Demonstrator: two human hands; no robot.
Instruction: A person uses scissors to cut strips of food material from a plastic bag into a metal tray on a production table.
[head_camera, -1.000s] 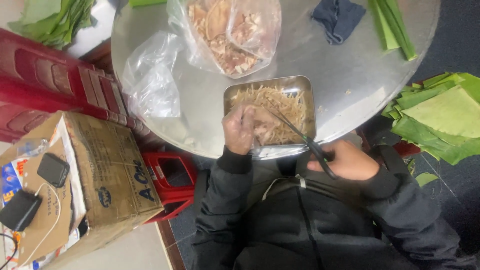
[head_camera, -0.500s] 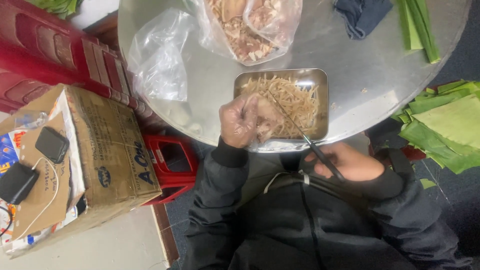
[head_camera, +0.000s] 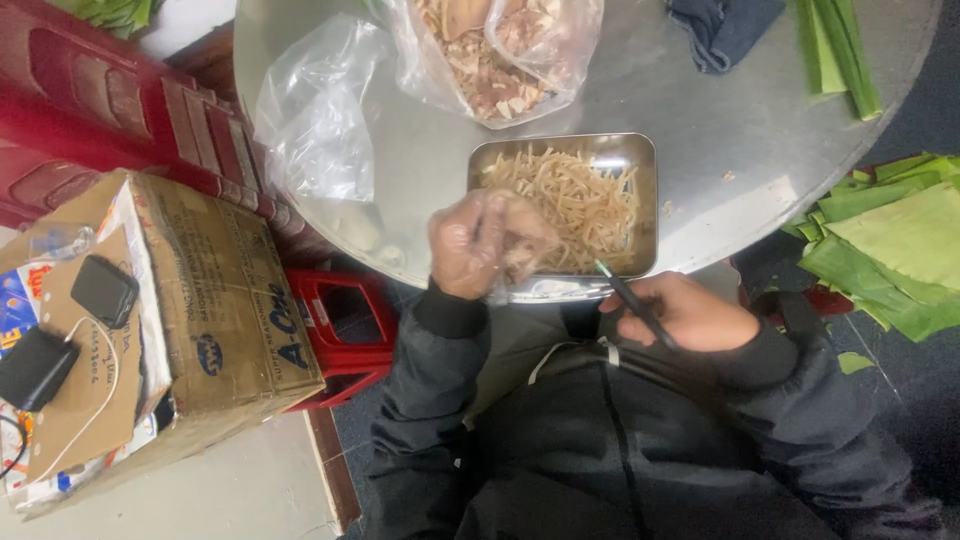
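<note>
Item: person in a dark jacket at a round metal table (head_camera: 700, 190); left hand (head_camera: 475, 245), in a clear plastic glove, fingers bunched together on a pinch of pale shredded strips (head_camera: 575, 200) at the near left corner of a rectangular steel tray (head_camera: 648, 190). Right hand (head_camera: 690, 312), bare, clamped around dark scissors (head_camera: 632, 300) just off the tray's near edge. Beside: plastic bag of chopped filling (head_camera: 490, 60), green leaves (head_camera: 890, 240), cardboard box (head_camera: 170, 300)
</note>
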